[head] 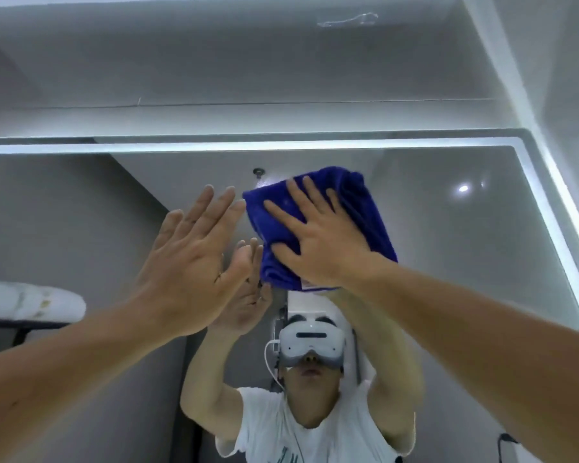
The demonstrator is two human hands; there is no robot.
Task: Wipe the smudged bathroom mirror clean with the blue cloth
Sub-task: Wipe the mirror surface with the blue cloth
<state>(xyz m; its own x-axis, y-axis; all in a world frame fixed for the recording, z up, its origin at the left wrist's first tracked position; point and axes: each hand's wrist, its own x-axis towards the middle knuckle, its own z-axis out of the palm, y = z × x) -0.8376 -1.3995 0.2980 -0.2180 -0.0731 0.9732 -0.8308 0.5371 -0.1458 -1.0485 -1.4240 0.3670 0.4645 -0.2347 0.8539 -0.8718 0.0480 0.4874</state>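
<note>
- Blue cloth (358, 208), folded to a thick pad, lies flat on the glass under my right hand (321, 242). The palm presses on its lower half, and the fingers are straight and fanned apart across it.
- My left hand (188, 262) is just beside the cloth's left edge. Its fingers are straight and close together and it holds nothing. I cannot tell whether it touches the glass or hovers against it.
- The cloth sits in the upper middle of the frame, high on the mirror (465, 248) and a little below the lit border (248, 147).
- Orientation: the pad is nearly square. I judge its slightly longer axis to run left to right, rising toward the upper right, where a bunched fold forms the far edge.
- Progress: I judge the wiping to be under way, with only the upper centre covered. A faint haze shows off the cloth's upper left corner. Elsewhere smudges are too faint to tell, so both side areas and the lower glass probably remain.
- A rolled white towel (27, 302) shows at the left edge.
</note>
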